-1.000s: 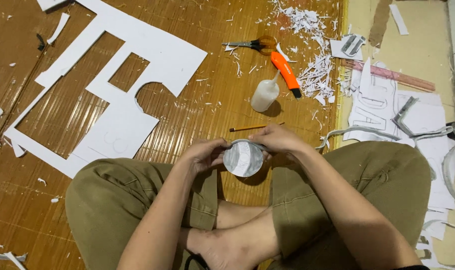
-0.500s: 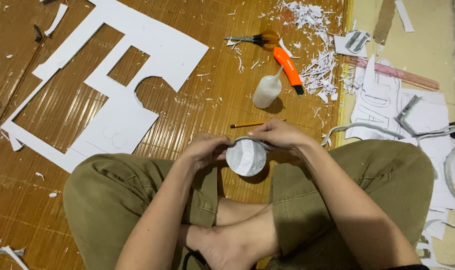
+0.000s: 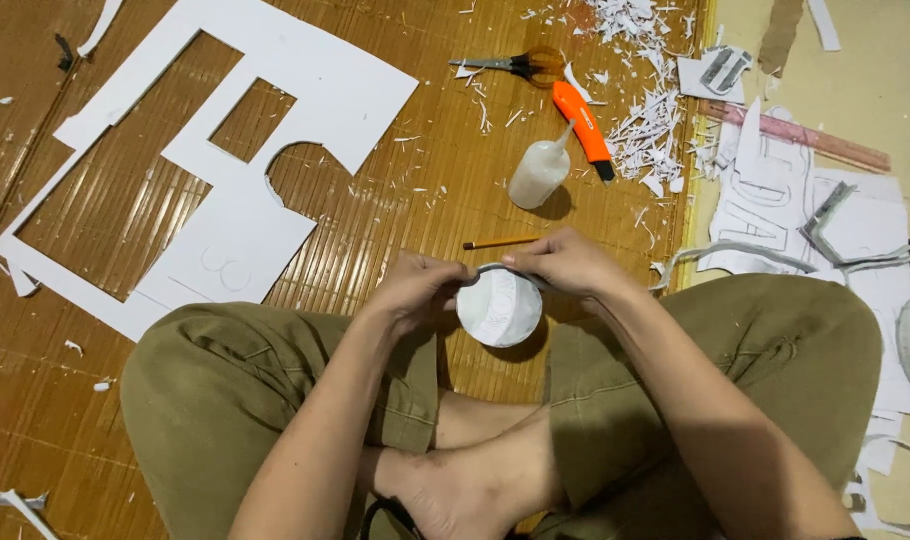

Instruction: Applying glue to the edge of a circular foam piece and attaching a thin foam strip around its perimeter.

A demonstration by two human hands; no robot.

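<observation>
Since a moment ago my hands have barely shifted, and the round white paper piece [image 3: 499,306] sits a touch lower between them. My left hand [image 3: 415,290] pinches its upper left rim with fingers pressed together, and my right hand [image 3: 567,264] pinches the upper right rim the same way. The piece is a small disc with a raised edge, its face marked with faint lines, held above my crossed legs over the bamboo mat [image 3: 395,210]. A pencil [image 3: 501,242] lies just beyond my knuckles, a glue bottle [image 3: 537,174] farther on; bare mat lies between them.
</observation>
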